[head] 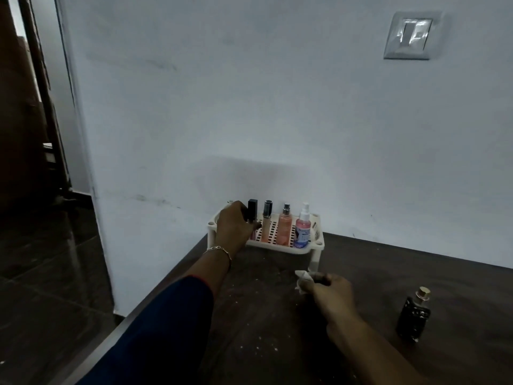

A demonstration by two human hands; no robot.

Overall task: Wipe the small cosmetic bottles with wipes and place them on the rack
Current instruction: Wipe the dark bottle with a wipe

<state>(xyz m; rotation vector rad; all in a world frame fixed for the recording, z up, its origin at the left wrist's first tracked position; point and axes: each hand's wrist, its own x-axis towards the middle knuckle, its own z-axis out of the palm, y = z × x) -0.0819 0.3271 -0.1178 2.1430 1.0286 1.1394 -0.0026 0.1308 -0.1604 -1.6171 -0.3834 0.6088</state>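
A white slotted rack (315,241) stands on the dark table against the wall. My left hand (231,227) grips a slim tube with a black cap (252,211), upright at the rack's left end. To its right in the rack stand a beige tube with a grey cap (267,223), a peach spray bottle (285,227) and a pink spray bottle with a white nozzle (303,227). Nearer me, my right hand (330,294) is closed on a crumpled white wipe (303,277). A dark perfume bottle with a gold cap (413,316) stands on the table at the right.
The dark wooden table (263,315) carries white specks and runs up to the white wall. Its left edge drops to a dark tiled floor (50,259). A wall switch (410,34) sits high on the right.
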